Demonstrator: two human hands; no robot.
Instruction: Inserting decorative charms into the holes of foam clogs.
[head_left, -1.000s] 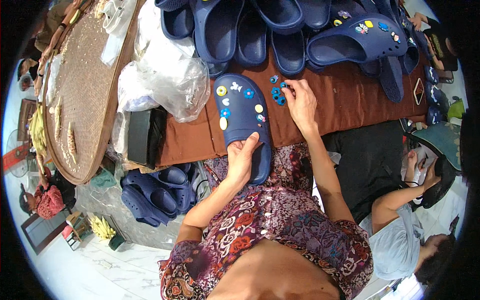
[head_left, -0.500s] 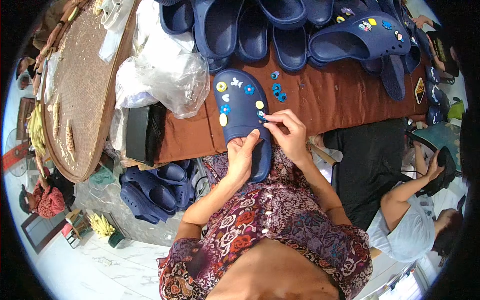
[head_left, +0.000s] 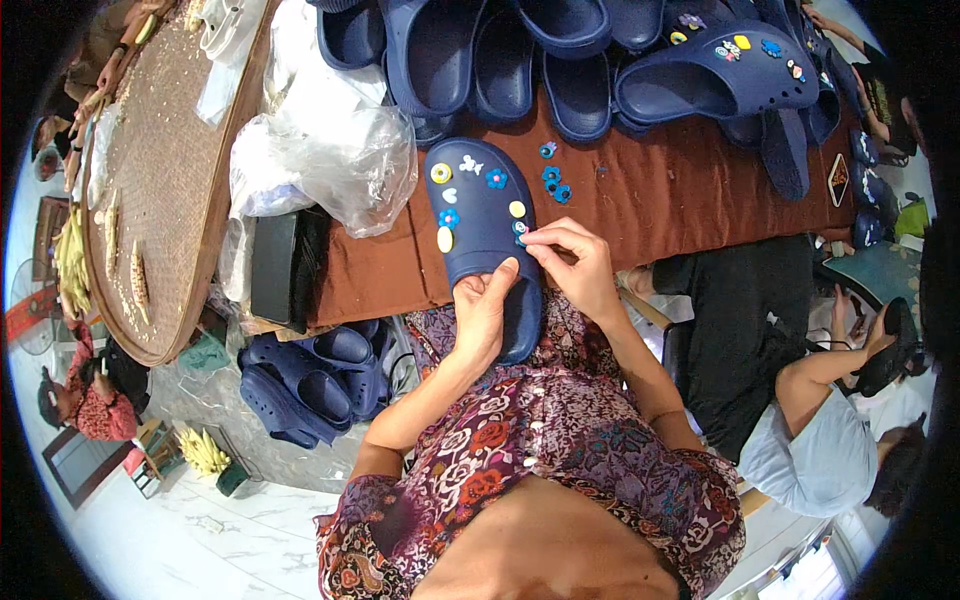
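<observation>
A navy blue clog (head_left: 478, 215) with several colourful charms on its upper lies toe away from me at the table's front edge. My left hand (head_left: 482, 308) is closed on it, fingers inside the opening and thumb on top of the upper. At the clog's right side, my right hand (head_left: 575, 258) pinches a small blue and white shoe charm (head_left: 520, 229) between thumb and fingertips, against the upper just below a yellow charm (head_left: 517, 209). Several loose blue flower charms (head_left: 556, 185) rest on the brown cloth (head_left: 640, 180) right of the toe.
Many navy clogs (head_left: 430, 60) line the far side. A crumpled clear plastic bag (head_left: 335, 165) and a black box (head_left: 285, 270) lie on the left, beside a large woven tray (head_left: 160, 180). More clogs (head_left: 310, 385) sit low at the left. A person (head_left: 810, 430) sits at the right.
My right fingertips have shifted slightly, still pinching the charm at the same spot on the clog. My left hand keeps its hold. The person at the right has moved a little.
</observation>
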